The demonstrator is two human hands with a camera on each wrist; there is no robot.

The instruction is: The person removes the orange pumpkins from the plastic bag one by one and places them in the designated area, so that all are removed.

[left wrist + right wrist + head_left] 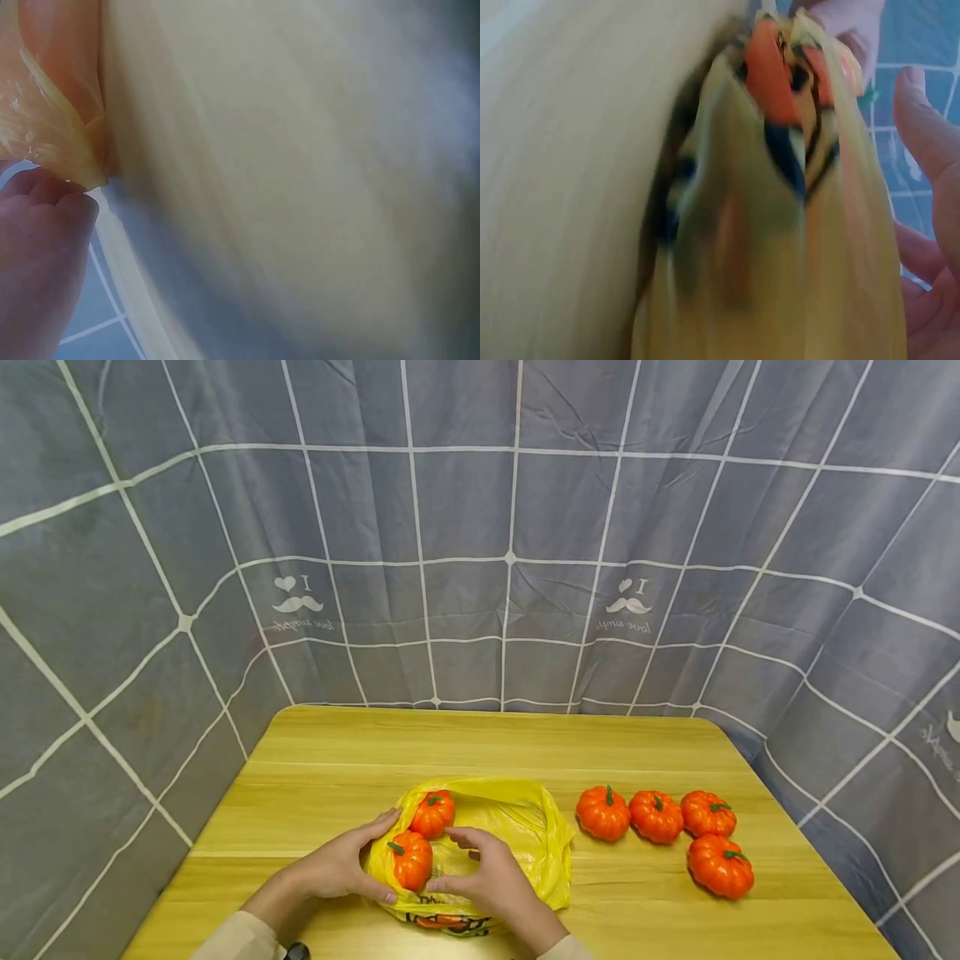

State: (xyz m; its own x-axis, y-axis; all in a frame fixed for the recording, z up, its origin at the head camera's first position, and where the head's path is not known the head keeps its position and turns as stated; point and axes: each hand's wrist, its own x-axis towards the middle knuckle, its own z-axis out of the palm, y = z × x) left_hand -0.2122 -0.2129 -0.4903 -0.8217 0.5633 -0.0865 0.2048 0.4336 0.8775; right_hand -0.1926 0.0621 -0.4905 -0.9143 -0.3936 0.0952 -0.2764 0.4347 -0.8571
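The left hand (339, 863) gripped the yellow plastic bag (557, 853); beside the right hand's (491, 878) wide-spread fingers lay 2 orange pumpkins (413, 861).

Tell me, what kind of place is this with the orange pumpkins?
Probably a curtained-off indoor work spot: a gray, white-lined curtain hangs behind and beside a wood-grain table bearing orange pumpkins and a yellow bag.
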